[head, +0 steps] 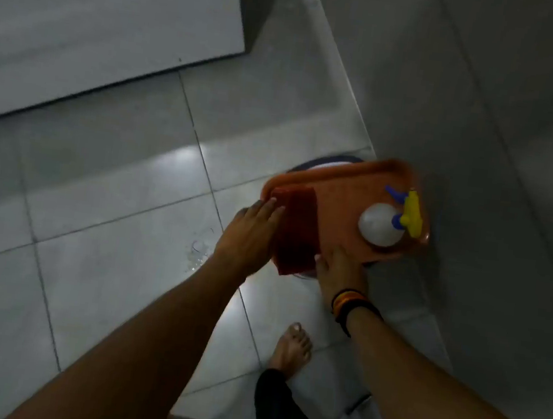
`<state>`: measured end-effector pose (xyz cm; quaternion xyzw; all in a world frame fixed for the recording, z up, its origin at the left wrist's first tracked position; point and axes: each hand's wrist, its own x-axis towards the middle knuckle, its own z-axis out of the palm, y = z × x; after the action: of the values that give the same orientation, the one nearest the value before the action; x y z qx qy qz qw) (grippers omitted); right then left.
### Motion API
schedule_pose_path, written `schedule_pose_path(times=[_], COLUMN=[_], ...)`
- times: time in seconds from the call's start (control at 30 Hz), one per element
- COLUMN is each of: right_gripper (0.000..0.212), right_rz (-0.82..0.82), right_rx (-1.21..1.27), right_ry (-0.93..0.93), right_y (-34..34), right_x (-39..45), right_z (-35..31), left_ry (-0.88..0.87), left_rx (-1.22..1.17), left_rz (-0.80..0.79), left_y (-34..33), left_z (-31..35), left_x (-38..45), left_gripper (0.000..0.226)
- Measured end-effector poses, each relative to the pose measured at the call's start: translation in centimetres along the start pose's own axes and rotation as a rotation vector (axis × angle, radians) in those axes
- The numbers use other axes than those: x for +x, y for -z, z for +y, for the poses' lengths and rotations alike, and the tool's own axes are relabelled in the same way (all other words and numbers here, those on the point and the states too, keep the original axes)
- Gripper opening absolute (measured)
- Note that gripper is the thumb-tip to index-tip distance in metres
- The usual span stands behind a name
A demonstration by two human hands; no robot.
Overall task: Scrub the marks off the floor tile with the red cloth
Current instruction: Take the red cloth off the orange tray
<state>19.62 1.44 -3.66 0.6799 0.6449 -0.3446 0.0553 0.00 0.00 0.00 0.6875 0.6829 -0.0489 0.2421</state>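
Cloth not yet picked up; scrubbing has not begun.

The red cloth (295,232) is lying on the near-left end of the orange tray (342,196), hanging over its edge, with the left hand (251,234) resting flat against it, fingers outstretched, grip released. The right hand (338,271) is grasping the tray's near edge just beside the cloth. A spray bottle (383,223) is standing beyond that grip. The marks (198,252) are showing on the floor tile (117,260) below the left hand, seemingly untouched.
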Motion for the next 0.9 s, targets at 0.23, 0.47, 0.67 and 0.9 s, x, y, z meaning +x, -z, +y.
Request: schedule_pose_path(times=[0.23,0.47,0.67,0.9], right_gripper=[0.054,0.037,0.012,0.017], right_rz=[0.037,-0.005,-0.031,-0.095], right_rx=[-0.159,-0.015,0.438,0.640], right_ry=[-0.149,-0.298,-0.240,-0.091], right_y=[-4.7,-6.0,-4.1,-1.9], right_x=[5.7,8.1,6.3,-0.7], right_z=[0.6,0.5,-0.4,-4.4], left_ry=[0.099,0.154,0.229,0.260], left_rx=[0.044,0.120,-0.334,-0.756], left_rz=[-0.050,-0.043,-0.086,-0.046], left_y=[-5.8,-7.5,-3.7,3.5], left_z=[0.4,1.2,0.1,-4.9], left_x=[10.5,13.8,10.3,-1.6], left_gripper=[0.061,0.042,0.043,0.027])
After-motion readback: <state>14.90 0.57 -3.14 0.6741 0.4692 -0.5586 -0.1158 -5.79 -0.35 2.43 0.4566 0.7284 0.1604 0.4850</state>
